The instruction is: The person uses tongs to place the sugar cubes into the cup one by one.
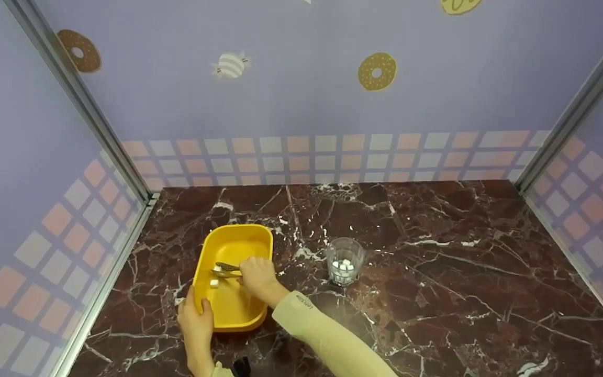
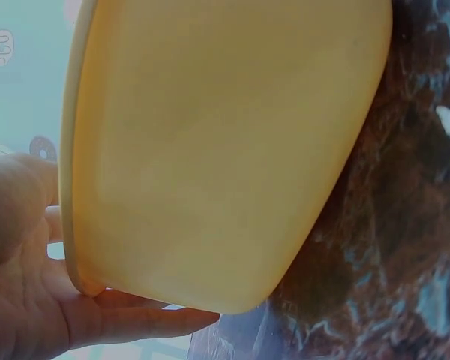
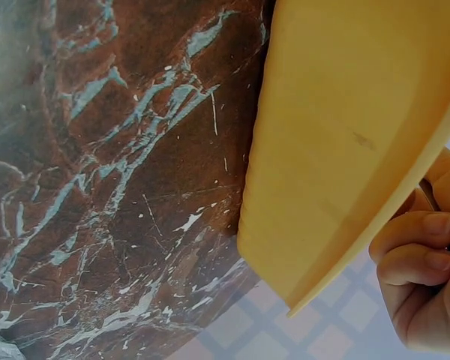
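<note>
A yellow plastic container (image 1: 234, 309) stands on the marble-patterned table, in the middle left of the head view. My left hand (image 1: 197, 320) grips its left wall, thumb over the rim and fingers outside; the left wrist view shows the fingers (image 2: 146, 324) against the outer side. Inside the container my right hand (image 1: 258, 275) holds small metal tongs (image 1: 226, 274) that point left. One white cube (image 1: 218, 269) lies at the tongs' tips; whether it is pinched I cannot tell. Another white cube (image 1: 214, 283) lies just below them. In the right wrist view, curled fingers (image 3: 416, 247) show beyond the container wall.
To the right of the container stands a clear glass (image 1: 346, 254) with several white cubes (image 1: 343, 266) in it. Patterned panels (image 1: 301, 104) enclose the table at the back and both sides. A small black object (image 1: 241, 366) is by the left sleeve.
</note>
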A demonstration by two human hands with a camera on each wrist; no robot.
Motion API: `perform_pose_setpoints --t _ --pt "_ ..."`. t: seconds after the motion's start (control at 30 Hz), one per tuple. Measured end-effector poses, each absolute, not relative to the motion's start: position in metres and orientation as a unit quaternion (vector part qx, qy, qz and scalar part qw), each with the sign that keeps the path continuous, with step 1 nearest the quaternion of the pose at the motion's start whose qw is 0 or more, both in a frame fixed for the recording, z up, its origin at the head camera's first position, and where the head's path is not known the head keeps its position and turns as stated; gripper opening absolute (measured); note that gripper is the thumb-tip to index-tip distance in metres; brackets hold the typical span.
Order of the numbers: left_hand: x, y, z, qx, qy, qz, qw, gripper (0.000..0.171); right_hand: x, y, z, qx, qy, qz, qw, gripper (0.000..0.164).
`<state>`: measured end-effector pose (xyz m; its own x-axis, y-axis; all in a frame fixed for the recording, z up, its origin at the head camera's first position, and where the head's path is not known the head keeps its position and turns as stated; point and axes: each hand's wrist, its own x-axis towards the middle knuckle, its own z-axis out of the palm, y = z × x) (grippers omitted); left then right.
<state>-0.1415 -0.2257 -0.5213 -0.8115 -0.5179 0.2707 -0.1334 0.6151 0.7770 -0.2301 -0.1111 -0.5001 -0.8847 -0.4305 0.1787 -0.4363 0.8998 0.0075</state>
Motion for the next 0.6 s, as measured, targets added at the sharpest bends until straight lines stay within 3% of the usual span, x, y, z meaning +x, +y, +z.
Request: perform_pose_setpoints --t 0.23,0.6 --pt "-0.141 -0.226 -0.521 0.192 -0.865 -0.398 0.237 0.042 -0.231 -0.104 -0.499 0.231 -0.970 0.027 0.077 0.021" --pt "-0.142 -0.226 -0.521 0.185 -0.866 -0.400 0.237 0.042 -0.229 -0.065 -0.479 0.244 -0.960 0.079 0.114 0.020"
